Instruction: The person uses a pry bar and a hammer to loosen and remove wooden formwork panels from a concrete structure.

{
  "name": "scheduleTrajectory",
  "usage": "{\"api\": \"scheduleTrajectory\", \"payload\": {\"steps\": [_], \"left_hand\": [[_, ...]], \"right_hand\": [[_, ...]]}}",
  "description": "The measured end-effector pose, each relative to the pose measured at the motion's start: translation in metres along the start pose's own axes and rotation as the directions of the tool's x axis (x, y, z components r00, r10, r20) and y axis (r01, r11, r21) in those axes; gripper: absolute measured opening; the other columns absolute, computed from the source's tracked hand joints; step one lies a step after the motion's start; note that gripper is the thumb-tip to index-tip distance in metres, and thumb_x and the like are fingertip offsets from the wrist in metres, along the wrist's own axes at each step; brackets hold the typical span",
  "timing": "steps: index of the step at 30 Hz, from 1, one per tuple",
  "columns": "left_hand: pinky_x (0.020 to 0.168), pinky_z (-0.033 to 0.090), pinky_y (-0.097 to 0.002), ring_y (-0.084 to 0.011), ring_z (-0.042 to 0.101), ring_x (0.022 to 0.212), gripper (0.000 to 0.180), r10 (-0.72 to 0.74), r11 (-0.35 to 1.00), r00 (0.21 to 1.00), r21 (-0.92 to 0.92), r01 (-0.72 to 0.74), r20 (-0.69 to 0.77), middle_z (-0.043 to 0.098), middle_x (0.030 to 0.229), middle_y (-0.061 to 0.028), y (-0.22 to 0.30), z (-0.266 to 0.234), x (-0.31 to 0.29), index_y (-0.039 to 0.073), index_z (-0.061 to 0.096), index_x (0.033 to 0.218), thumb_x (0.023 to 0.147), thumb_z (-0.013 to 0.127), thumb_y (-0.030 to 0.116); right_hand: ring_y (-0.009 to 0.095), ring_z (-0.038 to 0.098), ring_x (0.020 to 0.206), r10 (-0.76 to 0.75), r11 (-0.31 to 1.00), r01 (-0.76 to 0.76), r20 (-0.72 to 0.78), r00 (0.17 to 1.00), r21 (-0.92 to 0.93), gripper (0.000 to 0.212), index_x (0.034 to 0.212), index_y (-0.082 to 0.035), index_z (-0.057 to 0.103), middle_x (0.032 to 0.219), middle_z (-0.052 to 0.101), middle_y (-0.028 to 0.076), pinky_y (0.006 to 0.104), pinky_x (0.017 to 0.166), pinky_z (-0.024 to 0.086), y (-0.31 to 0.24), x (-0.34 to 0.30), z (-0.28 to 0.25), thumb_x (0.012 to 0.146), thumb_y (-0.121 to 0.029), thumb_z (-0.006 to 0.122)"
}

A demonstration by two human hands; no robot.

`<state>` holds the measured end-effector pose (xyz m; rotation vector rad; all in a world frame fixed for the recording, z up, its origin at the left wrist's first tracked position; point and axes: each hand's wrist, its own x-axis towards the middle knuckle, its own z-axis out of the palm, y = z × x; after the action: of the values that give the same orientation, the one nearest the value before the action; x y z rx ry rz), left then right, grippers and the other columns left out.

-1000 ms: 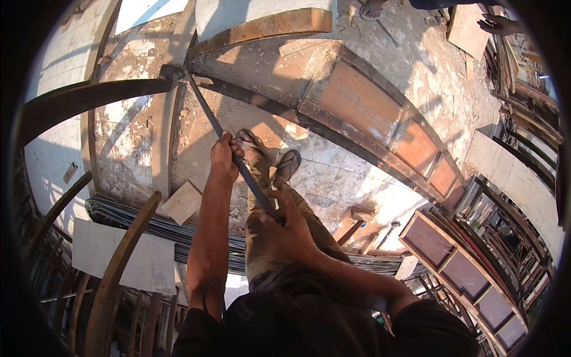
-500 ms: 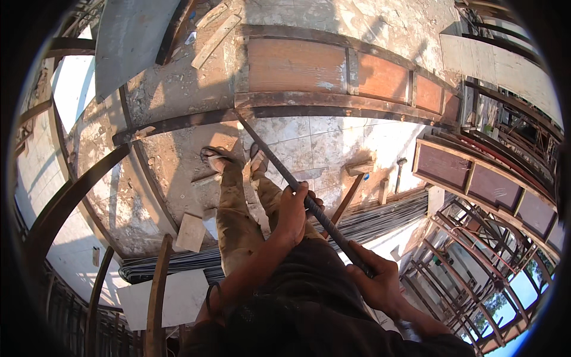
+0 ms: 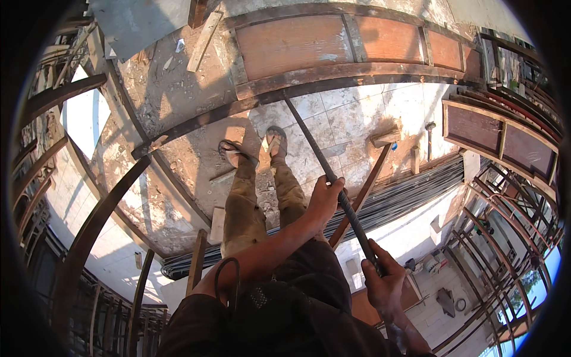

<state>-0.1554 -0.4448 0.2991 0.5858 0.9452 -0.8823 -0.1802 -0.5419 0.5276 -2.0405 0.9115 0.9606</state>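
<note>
A long dark ribbed metal bar (image 3: 319,156) slants across the middle, its far tip at the dark wooden beam (image 3: 202,118) on the floor. My left hand (image 3: 325,201) is closed round the bar partway along it. Farther back, my right hand (image 3: 385,279) grips the near end, with the thumb along one side. Beyond the tip lies a wooden panel frame (image 3: 291,50) with orange-brown plywood insets, its near rail alongside the beam. Both of my sandalled feet stand on the near side of the beam, left of the bar.
A bundle of long dark rods (image 3: 410,195) lies behind my legs. A hammer (image 3: 429,140) and a leaning brown timber (image 3: 364,193) are to the right, near stacked framed panels (image 3: 499,134). Upright curved timbers (image 3: 98,220) rise at left. Rubble and a loose plank (image 3: 204,41) litter the far floor.
The bar's tip has shifted right along the beam, away from the panel frame's left corner. The bar now stands steeper in view. Both hands keep their grip, and the whole view has shifted.
</note>
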Motion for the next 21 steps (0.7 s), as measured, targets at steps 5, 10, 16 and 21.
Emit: {"api": "scheduleTrajectory", "payload": {"steps": [5,10,16,21], "left_hand": [[0.067,0.057,-0.0354,-0.0189,0.064,0.072,0.033,0.026,1.000,1.000,0.014,-0.026,-0.001,0.060,0.087,-0.0080,-0.010,-0.010,-0.012,0.002,0.046,0.116,0.099,0.061,0.025],[0.067,0.058,-0.0345,-0.0178,0.066,0.072,0.031,0.014,1.000,0.999,0.016,-0.013,-0.049,0.059,0.088,-0.0093,0.005,-0.019,-0.010,0.002,0.045,0.112,0.098,0.061,0.024],[0.055,0.054,-0.0317,-0.0167,0.060,0.059,0.029,0.135,0.990,0.989,-0.033,-0.138,-0.067,0.056,0.084,-0.0092,0.011,-0.027,-0.010,0.002,0.044,0.109,0.099,0.059,0.025],[0.039,0.043,-0.0318,-0.0150,0.052,0.047,0.025,0.105,0.994,0.974,0.026,-0.102,-0.201,0.050,0.070,-0.0080,0.007,-0.026,-0.014,0.004,0.034,0.102,0.103,0.052,0.021]], "right_hand": [[0.013,0.060,0.093,0.121,0.982,-0.115,-0.029,0.992,0.153,0.047,0.135,0.007,0.056,0.113,0.067,0.014,0.0282,0.081,0.050,0.012,-0.020,0.012,0.091,-0.005,0.065],[0.013,0.060,0.095,0.129,0.984,-0.120,-0.060,0.990,0.135,0.045,0.133,0.007,0.058,0.115,0.067,0.014,0.0283,0.084,0.050,0.010,-0.014,0.030,0.090,-0.004,0.066],[0.015,0.062,0.100,0.112,0.980,-0.102,-0.050,0.992,0.169,0.045,0.134,0.008,0.056,0.116,0.067,0.014,0.0291,0.089,0.050,-0.023,-0.019,0.047,0.091,-0.003,0.065],[0.006,0.056,0.070,-0.070,0.994,0.081,-0.133,0.989,0.075,0.045,0.131,0.005,0.059,0.092,0.068,0.007,0.0224,0.066,0.046,0.026,-0.030,0.084,0.087,0.000,0.068]]}}
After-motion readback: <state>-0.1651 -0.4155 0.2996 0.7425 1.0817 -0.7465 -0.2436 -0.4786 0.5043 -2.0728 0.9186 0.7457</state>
